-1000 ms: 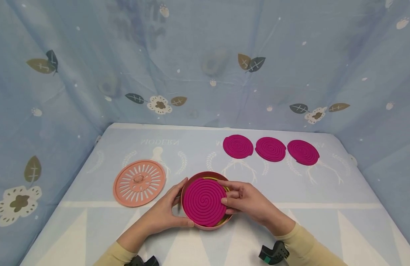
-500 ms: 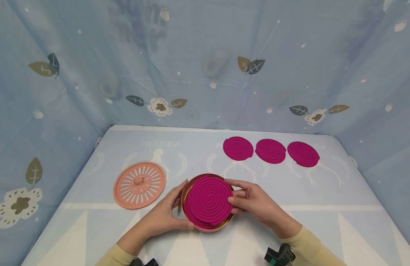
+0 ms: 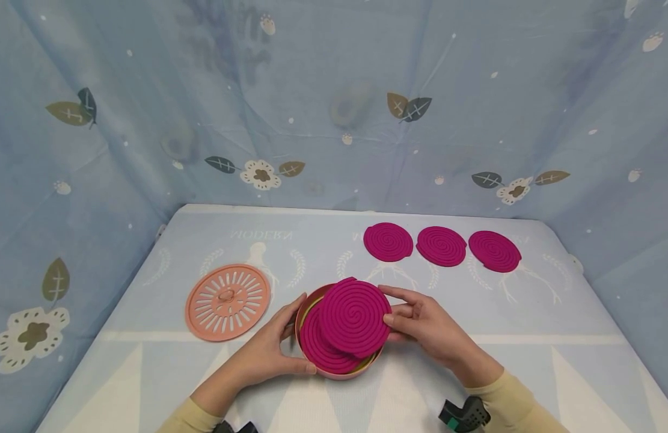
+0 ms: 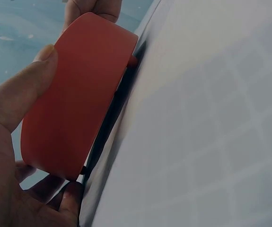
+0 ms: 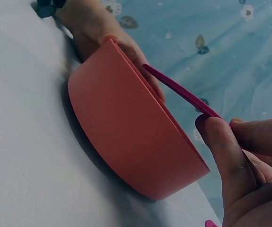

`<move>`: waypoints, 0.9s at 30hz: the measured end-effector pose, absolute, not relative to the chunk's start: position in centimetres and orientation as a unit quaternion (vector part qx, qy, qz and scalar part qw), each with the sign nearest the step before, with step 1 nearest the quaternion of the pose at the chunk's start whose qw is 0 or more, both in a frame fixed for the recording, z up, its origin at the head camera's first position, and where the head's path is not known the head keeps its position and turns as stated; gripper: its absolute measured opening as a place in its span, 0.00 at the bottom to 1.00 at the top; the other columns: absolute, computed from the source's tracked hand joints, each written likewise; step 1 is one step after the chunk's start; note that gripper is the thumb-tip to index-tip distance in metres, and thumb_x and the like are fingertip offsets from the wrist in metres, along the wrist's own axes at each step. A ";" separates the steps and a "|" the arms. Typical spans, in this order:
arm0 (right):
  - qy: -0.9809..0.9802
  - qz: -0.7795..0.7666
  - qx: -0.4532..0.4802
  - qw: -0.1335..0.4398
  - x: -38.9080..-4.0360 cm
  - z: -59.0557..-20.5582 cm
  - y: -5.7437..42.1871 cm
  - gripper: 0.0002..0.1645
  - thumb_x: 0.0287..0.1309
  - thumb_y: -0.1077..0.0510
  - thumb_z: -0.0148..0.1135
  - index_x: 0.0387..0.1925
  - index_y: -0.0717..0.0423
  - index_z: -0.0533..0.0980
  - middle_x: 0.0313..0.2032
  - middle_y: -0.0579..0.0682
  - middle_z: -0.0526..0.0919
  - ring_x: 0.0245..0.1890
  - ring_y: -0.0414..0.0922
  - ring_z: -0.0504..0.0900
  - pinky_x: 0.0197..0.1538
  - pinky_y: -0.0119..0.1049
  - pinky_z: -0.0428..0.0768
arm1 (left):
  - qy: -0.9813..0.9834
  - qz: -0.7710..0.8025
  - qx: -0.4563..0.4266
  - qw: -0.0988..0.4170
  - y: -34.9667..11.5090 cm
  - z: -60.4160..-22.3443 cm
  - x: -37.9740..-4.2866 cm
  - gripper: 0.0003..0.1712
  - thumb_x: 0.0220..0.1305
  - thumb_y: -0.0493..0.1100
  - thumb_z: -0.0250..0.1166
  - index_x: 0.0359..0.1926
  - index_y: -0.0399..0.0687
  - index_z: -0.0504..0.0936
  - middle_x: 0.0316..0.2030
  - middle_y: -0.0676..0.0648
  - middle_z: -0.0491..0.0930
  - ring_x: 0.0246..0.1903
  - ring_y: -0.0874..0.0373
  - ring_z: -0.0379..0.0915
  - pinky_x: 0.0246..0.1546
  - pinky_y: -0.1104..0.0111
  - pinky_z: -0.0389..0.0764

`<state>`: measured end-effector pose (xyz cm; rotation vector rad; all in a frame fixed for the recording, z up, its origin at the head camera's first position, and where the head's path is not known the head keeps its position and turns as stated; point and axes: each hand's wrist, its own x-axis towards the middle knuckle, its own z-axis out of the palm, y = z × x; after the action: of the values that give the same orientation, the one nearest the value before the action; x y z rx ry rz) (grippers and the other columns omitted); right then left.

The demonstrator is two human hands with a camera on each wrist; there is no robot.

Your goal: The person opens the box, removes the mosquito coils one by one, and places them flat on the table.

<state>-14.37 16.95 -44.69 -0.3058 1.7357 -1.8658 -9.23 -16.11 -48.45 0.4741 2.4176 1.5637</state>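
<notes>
My left hand [image 3: 269, 352] grips the side of a round salmon-pink mosquito coil holder [image 3: 336, 376], thumb at its near side and fingers around the far left. Between thumb and fingers, my right hand [image 3: 428, 329] pinches the right edge of a magenta mosquito coil [image 3: 356, 319]. In the right wrist view that held coil [image 5: 178, 90] is tilted above the rim of the holder [image 5: 126, 127]. A second magenta coil [image 3: 320, 349] lies inside the holder, partly covered by the held one. The left wrist view shows the thumb against the holder's outer wall [image 4: 74, 94].
The round slotted lid [image 3: 209, 317] with its small knob lies on the tablecloth to the left. Three more magenta coils, the left [image 3: 388, 242], middle [image 3: 441, 246] and right [image 3: 495, 251], lie in a row at the back right. A patterned blue curtain [image 3: 334, 108] hangs behind the table.
My right hand has moved right and slightly away from me with the upper coil, exposing the coil beneath it in the holder. My left hand keeps its grip in place.
</notes>
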 end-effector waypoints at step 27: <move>0.635 -0.737 -0.076 0.220 -15.2 -45.3 20.3 0.41 0.66 0.65 0.61 0.75 0.58 0.54 0.51 0.63 0.82 0.44 0.50 0.86 0.50 0.47 0.83 | 0.828 0.529 0.147 0.112 -16.0 -48.4 -9.1 0.73 0.36 0.61 0.83 0.79 0.57 0.48 0.73 0.58 0.53 0.67 0.65 0.61 0.67 0.67 0.66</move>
<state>-15.18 20.30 -45.33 -0.2093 1.7554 -2.0372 -9.12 -16.01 -48.35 0.4318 2.4318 1.5528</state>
